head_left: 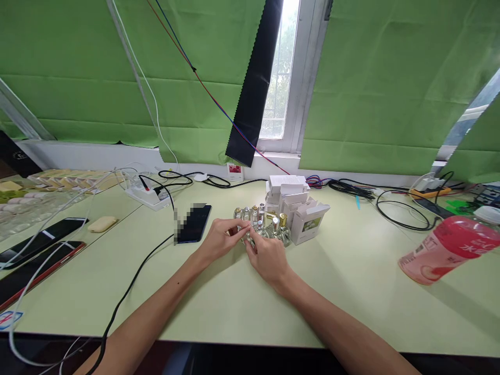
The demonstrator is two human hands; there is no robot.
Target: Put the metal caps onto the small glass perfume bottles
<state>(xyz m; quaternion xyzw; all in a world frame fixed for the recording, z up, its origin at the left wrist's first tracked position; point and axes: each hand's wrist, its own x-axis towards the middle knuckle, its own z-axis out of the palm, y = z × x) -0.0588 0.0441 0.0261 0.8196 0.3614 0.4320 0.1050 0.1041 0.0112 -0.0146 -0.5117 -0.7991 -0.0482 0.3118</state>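
My left hand [224, 237] and my right hand [269, 258] meet above the table, both closed with thumb and fingertips pinched together. Between them a bit of something clear, like glass, shows, but my fingers hide most of it. Just behind the hands stands a cluster of small glass bottles [283, 234] with gold and silver caps. Beside the cluster, on the right, is an open white carton [310, 224] with a picture on its front. More small white boxes [288, 185] are stacked behind it.
A dark phone [193, 224] lies left of my hands, near a black cable [135, 276]. Further left are two more phones [39, 239], a cream oval case [102, 224] and a power strip [147, 197]. A pink-labelled drink bottle [449, 247] is at right; coiled cables [351, 187] lie behind.
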